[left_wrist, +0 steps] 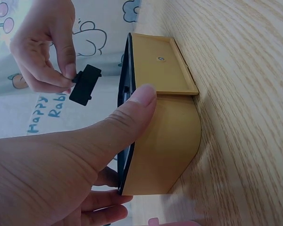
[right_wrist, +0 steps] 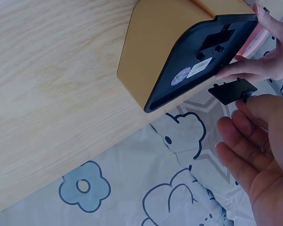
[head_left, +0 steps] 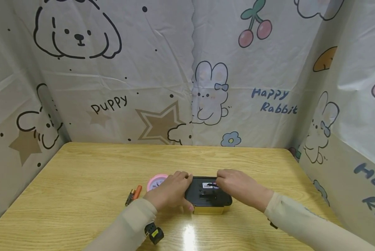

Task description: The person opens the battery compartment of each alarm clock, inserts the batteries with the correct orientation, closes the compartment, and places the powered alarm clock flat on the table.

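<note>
so, r hand [head_left: 237, 185] pinching sm blk cover [right_wrist: 232, 91], l hand [head_left: 172, 190] gripping yellow box [left_wrist: 167, 139], pink clock [head_left: 156, 180] nearby

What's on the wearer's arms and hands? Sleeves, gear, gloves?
Left hand and right hand: bare, no gloves. Left sleeve and right sleeve: long, pale cream. Black device with yellow patch at left cuff; small black piece under right.
</note>
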Available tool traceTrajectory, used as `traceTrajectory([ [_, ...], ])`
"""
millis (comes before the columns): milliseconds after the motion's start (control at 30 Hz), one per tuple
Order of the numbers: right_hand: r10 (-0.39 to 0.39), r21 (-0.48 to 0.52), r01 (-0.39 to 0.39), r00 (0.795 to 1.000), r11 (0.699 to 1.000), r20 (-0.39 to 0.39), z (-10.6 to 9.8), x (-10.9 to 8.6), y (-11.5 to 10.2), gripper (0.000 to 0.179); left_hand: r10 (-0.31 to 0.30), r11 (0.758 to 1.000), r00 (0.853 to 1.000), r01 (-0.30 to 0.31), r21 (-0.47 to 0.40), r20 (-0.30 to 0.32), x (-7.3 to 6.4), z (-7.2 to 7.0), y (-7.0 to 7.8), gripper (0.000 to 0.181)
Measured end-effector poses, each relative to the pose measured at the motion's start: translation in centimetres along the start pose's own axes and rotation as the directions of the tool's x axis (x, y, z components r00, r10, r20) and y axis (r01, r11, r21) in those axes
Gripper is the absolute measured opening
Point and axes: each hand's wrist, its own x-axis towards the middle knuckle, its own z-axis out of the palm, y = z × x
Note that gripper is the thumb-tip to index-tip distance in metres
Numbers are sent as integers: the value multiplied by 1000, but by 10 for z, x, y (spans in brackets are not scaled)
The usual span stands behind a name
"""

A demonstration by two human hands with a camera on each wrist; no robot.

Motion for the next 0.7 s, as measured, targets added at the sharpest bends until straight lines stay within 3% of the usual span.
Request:
traceTrajectory([
  [700,29,-15,-31,996,999,-80,-3,-23,21,15,-20,1000,1000,20,-3,4,1,0,2,111],
])
